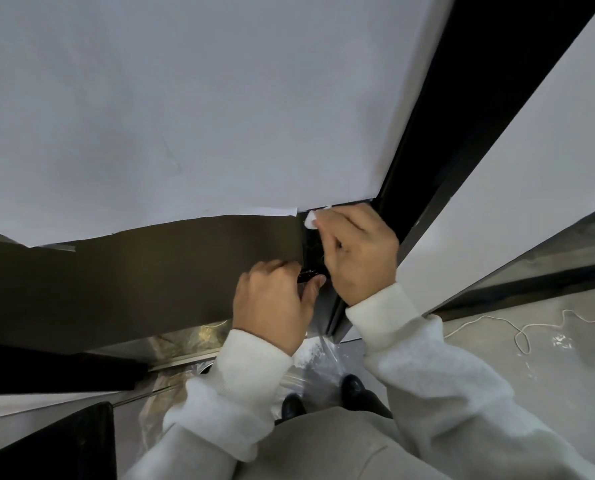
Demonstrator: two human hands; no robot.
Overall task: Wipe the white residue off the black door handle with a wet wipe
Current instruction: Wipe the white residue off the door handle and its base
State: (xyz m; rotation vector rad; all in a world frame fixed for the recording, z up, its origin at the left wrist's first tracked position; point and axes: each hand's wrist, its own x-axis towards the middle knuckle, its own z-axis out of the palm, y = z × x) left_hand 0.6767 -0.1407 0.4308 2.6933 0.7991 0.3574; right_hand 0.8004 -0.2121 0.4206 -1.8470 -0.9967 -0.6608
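Observation:
A black door handle (307, 274) juts from the dark strip at the door's edge, mostly hidden behind both hands. My left hand (272, 299) curls its fingers round the handle's end, thumb on top. Just above it, my right hand (355, 251) pinches a folded white wet wipe (310, 220) and holds it against the dark plate above the handle. No white residue is visible on the little of the handle that shows.
White paper (185, 98) covers the upper door over a brown panel (133, 271). A black door frame (427, 133) runs diagonally at the right. On the floor lie clear plastic sheeting (320, 362) and a white cord (518, 334); my black shoes (353, 386) stand below.

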